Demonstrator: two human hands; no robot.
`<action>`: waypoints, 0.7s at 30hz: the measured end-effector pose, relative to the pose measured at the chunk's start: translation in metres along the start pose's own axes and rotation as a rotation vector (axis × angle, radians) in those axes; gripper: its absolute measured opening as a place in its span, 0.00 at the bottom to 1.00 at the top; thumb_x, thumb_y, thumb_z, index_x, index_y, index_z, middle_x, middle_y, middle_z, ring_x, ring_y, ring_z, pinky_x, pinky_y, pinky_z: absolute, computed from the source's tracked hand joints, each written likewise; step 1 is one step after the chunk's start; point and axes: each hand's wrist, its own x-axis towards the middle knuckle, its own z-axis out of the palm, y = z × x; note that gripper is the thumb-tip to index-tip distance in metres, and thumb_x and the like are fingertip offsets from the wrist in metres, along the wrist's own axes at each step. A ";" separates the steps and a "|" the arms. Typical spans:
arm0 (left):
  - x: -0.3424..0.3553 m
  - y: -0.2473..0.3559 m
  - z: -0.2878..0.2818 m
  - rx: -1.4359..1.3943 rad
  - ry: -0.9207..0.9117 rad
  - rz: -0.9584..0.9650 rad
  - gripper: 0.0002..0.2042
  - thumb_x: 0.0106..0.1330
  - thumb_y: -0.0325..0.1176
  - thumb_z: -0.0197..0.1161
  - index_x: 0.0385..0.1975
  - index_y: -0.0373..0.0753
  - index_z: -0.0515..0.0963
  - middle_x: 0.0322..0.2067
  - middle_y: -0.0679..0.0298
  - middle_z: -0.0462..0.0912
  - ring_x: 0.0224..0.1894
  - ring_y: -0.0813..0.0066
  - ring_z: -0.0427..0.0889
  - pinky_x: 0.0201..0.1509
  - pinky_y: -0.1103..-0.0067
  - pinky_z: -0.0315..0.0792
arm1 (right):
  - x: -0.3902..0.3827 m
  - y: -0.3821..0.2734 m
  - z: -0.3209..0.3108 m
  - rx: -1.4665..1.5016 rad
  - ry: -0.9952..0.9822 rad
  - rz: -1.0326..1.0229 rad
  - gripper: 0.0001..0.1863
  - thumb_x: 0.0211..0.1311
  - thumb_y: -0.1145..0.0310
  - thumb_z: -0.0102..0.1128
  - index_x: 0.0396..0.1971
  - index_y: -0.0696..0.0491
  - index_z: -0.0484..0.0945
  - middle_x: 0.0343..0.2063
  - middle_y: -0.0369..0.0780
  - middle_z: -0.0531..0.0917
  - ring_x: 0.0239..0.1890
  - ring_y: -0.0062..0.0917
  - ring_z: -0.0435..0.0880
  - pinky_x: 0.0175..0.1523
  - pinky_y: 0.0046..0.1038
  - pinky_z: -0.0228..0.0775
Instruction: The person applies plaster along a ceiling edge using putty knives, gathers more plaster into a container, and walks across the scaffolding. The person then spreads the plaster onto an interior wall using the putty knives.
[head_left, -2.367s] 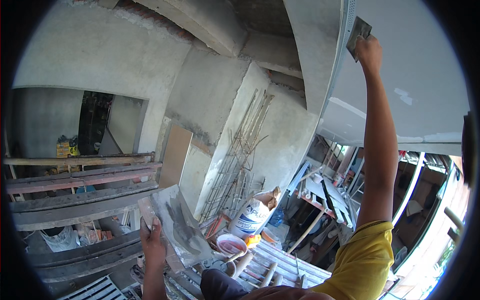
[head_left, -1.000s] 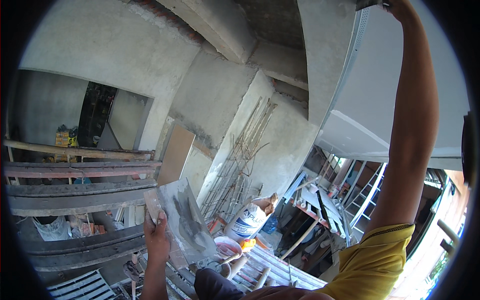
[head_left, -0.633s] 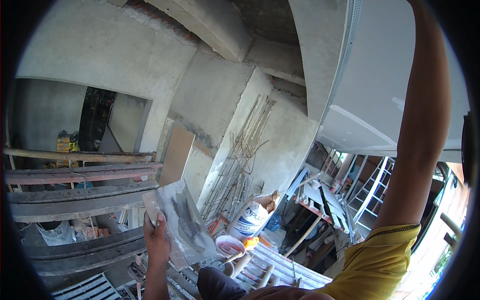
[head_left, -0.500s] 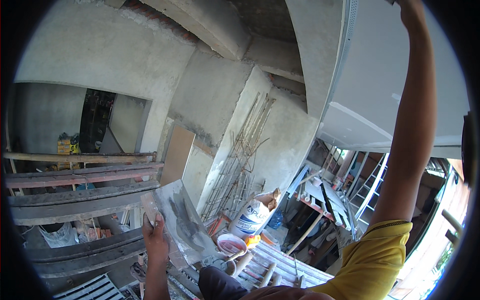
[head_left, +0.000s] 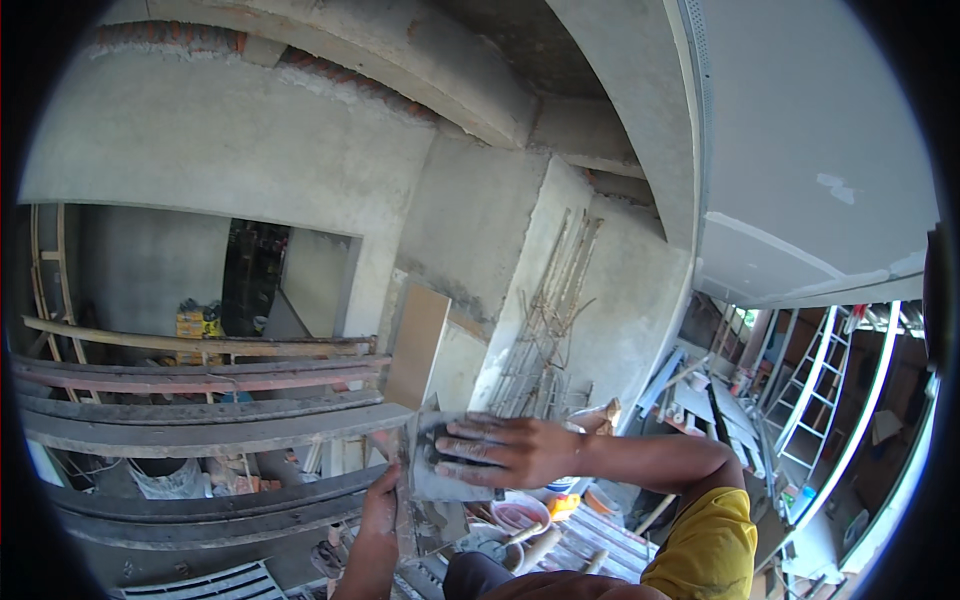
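My left hand grips the grey plaster-smeared board by its wooden edge, low in the middle. My right hand lies over that board, holding a flat metal scraper, its fingers stretched across the back of the blade. Behind and right of the board are a pink-smeared bucket and an orange-yellow container, beside a paper bag largely hidden by my right arm.
Wooden planks and rails span the left. A rebar cage leans on the concrete wall, beside a tan panel. A grey board ceiling with a metal edge strip hangs at upper right, above ladders and stacked clutter.
My right arm has come down from the ceiling edge at upper right onto the board. My left hand with the board sits further right in the picture, as the view has turned.
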 end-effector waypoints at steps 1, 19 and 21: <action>-0.003 0.000 0.004 -0.006 -0.023 0.006 0.24 0.63 0.42 0.57 0.56 0.33 0.68 0.47 0.54 0.78 0.48 0.59 0.79 0.55 0.65 0.71 | -0.003 -0.004 0.008 0.033 0.011 0.039 0.25 0.52 0.68 0.54 0.54 0.47 0.73 0.58 0.41 0.73 0.59 0.33 0.73 0.64 0.34 0.67; -0.014 0.008 0.017 0.109 0.089 0.227 0.24 0.64 0.41 0.57 0.55 0.32 0.67 0.47 0.53 0.78 0.46 0.57 0.80 0.52 0.64 0.74 | -0.032 0.009 0.050 0.175 0.184 -0.118 0.28 0.54 0.68 0.50 0.59 0.53 0.67 0.62 0.48 0.65 0.65 0.41 0.63 0.70 0.44 0.53; -0.014 0.004 0.023 0.055 0.077 0.199 0.24 0.64 0.42 0.56 0.56 0.34 0.68 0.47 0.54 0.78 0.47 0.59 0.79 0.52 0.66 0.74 | -0.049 0.016 0.084 0.144 0.212 -0.048 0.30 0.53 0.68 0.50 0.60 0.52 0.66 0.62 0.47 0.65 0.66 0.40 0.63 0.70 0.44 0.52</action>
